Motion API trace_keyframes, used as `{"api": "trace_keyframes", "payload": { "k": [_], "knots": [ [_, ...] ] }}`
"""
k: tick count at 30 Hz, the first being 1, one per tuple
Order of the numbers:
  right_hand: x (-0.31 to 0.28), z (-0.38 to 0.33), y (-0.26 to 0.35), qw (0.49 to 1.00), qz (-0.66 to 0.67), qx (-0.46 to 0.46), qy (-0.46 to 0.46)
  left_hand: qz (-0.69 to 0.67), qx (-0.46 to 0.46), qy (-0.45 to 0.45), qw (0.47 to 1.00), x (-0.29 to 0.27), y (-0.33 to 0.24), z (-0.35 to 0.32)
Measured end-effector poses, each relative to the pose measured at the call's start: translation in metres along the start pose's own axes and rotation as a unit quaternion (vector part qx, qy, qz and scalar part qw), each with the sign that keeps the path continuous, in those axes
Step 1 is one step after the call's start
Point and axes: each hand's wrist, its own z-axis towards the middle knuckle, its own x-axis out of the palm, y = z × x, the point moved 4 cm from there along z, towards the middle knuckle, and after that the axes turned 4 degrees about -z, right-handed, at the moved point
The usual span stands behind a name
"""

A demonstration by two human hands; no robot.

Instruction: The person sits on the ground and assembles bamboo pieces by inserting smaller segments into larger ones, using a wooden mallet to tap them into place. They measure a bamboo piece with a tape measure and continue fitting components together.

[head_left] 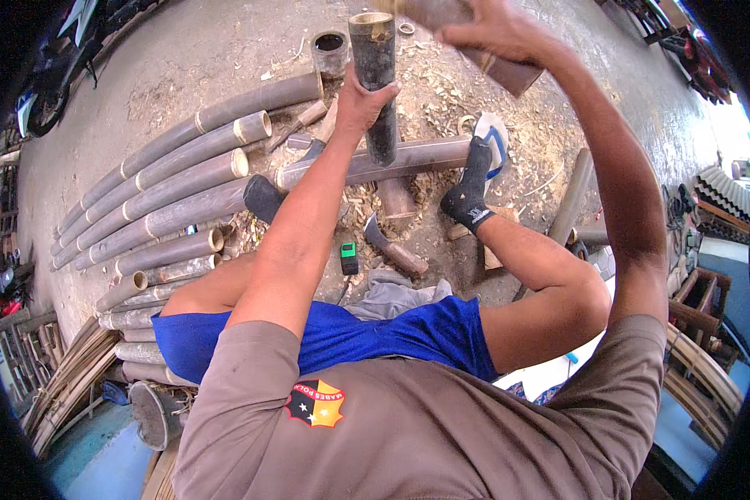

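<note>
My left hand (365,104) is wrapped round a short dark tube (372,52), which looks like bamboo, and holds it upright. Its lower end is in front of or touching a long bamboo pole (425,157) lying crosswise between my feet; I cannot tell which. Raised at the upper right, my right hand (502,35) is closed on a thick brown wooden piece (508,73). Motion blurs that piece, and part of it is cut off by the top edge, so its exact kind is unclear.
Several bamboo poles (183,171) lie in a row at the left. A curved blade with a wooden handle (406,257) and a green and black tape measure (349,258) lie between my legs. Shavings (442,92) cover the floor around a round container (329,57).
</note>
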Motion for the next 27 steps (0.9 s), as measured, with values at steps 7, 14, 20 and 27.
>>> {"api": "trace_keyframes", "payload": {
  "k": [7, 14, 20, 27],
  "knots": [
    [-0.073, 0.0, -0.028, 0.971, 0.105, 0.111, -0.185, 0.039, -0.004, 0.011, 0.999, 0.022, -0.018, 0.0],
    [0.003, 0.011, -0.016, 0.999, -0.037, 0.017, 0.027, 0.035, -0.008, 0.008, 0.999, 0.004, 0.002, 0.001],
    [-0.086, 0.009, -0.029, 0.982, 0.074, 0.092, -0.15, 0.018, -0.015, 0.046, 0.999, 0.021, -0.026, -0.003],
    [0.016, 0.011, -0.013, 0.999, -0.031, 0.014, 0.019, 0.037, -0.01, 0.017, 0.999, -0.001, 0.0, 0.0]
  ]
}}
